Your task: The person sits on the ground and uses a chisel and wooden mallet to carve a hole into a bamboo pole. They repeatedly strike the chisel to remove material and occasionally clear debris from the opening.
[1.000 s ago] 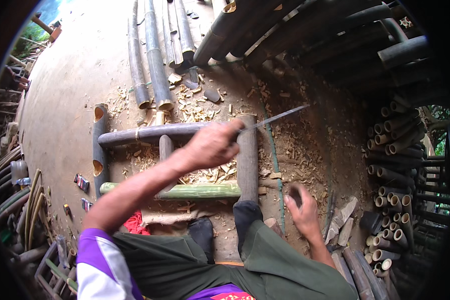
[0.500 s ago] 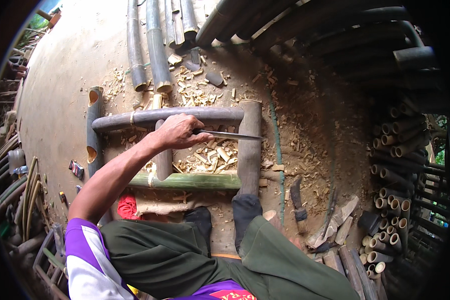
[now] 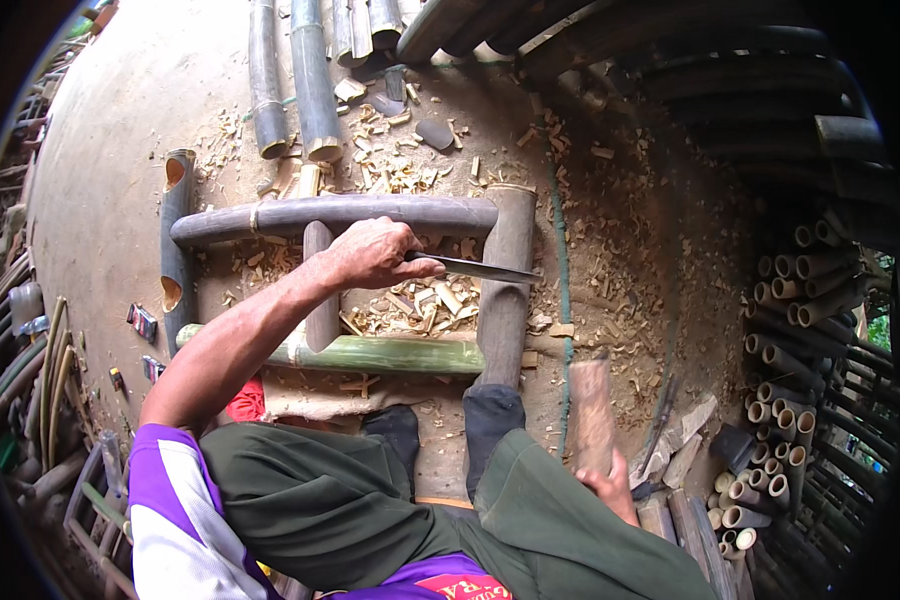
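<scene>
My left hand is closed round the handle of a knife. Its blade points right and lies across the thick bamboo post at the right of a bamboo frame. Low on the right, my right hand grips the lower end of a wooden block, held upright beside my knee. The frame has a dark upper rail, a green lower rail, a short middle piece and a left post with cut holes. My sock-covered foot touches the right post's lower end.
Wood shavings litter the ground inside and around the frame. Long bamboo poles lie beyond it. Stacked bamboo lengths stand at the right. A red cloth and small packets lie on the left.
My right hand has come into fuller view, raising the wooden block upright from beside my knee. The curved blade on the ground there is now hidden. My left hand still holds the knife across the post.
</scene>
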